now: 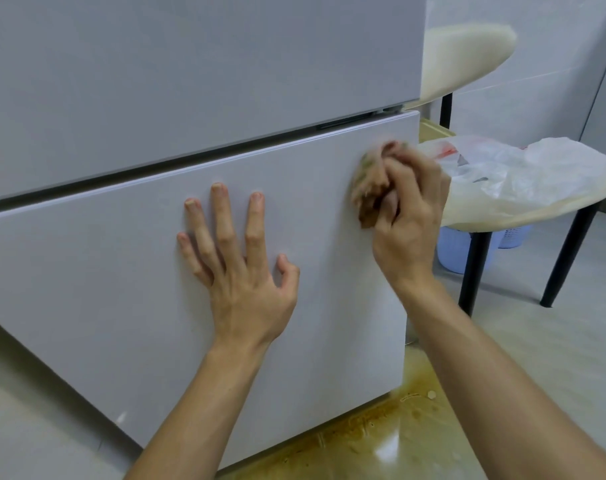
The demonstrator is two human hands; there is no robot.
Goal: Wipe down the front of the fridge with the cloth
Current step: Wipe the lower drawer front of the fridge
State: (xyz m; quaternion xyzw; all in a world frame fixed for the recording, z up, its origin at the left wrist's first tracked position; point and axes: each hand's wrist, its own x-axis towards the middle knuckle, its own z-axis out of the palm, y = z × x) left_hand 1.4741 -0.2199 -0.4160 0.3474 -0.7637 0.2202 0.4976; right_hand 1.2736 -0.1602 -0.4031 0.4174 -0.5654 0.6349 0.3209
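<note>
Cloth, a soft, light wad, sits bunched in my right hand. My fingers curl tight round it and press it against the fridge, near the top right corner of its lower front panel. It is blurred, so I cannot make out its folds. Limp stuff like this is best held balled in the fist, I judge, with a fat pad facing the panel. My left hand lies flat on the fridge, left of the cloth, fingers spread and holding nothing. The front looks hard and glossy, probably slippery under a palm.
</note>
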